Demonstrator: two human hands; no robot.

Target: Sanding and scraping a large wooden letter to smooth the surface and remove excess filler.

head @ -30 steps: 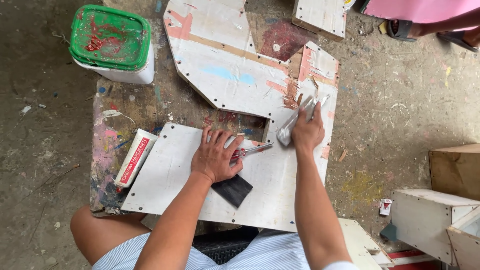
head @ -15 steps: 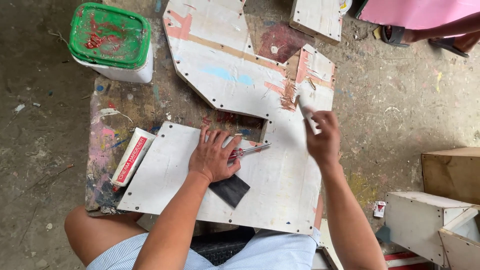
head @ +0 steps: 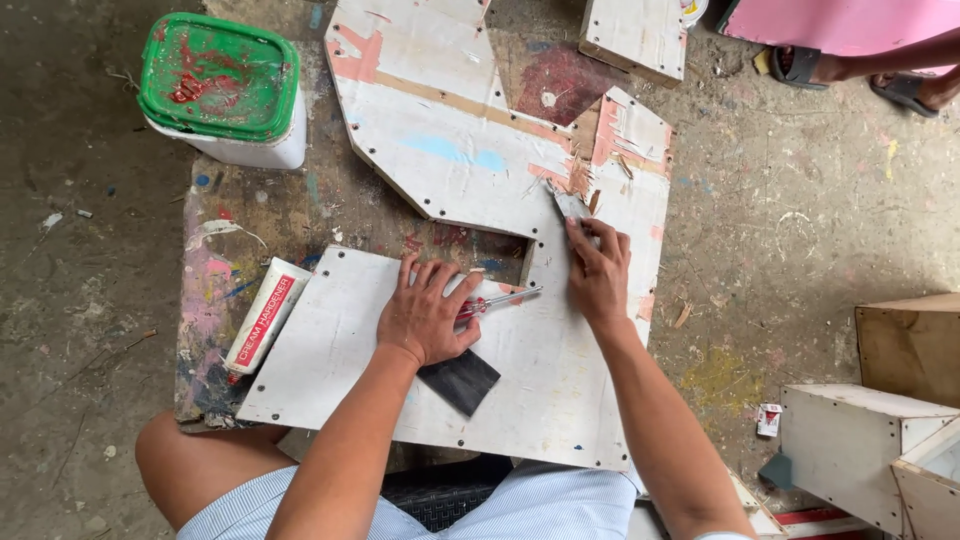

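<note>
We kneel over a white, paint-chipped board (head: 560, 370) cut in an angular shape, lying flat on a paint-splashed work panel (head: 215, 300) on the ground. Our left hand (head: 428, 315) lies spread flat on the board's lower part, pinning a red-handled screwdriver (head: 497, 300) beneath the fingers, with a dark sanding sheet (head: 459, 380) just beside the wrist. Our right hand (head: 598, 275) pinches a thin metal scraper (head: 572, 206), whose blade meets the torn, splintered patch near the board's inner corner. The board looks stiff and light, though its facing flakes easily, so we judge it best held by flat pressure away from ragged edges.
</note>
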